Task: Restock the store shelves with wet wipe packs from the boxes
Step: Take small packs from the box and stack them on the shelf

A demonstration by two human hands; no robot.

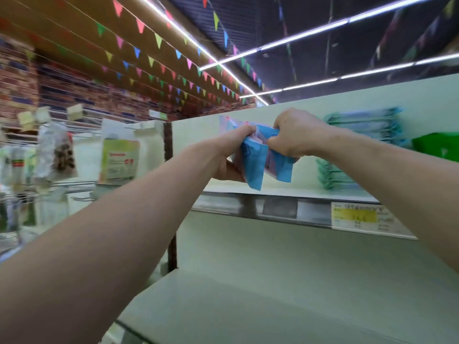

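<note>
Strings of coloured pennant bunting (159, 40) run above me under a dark slatted ceiling (248, 18), crossed by long white light strips (305, 34). To my left, a brick-pattern wall (74, 90) backs a white wire rack (94, 125) hung with small pale tags (74, 111). A clear bag (58, 150) with dark contents hangs from the rack, blurred, and near it, on its right, stands a white pouch (119, 161) with a green-and-orange label, its print unreadable. A dark upright post (168, 140) rises just right of the pouch. Lower on my right is a yellow-and-white price label (355, 216), too blurred to read.
</note>
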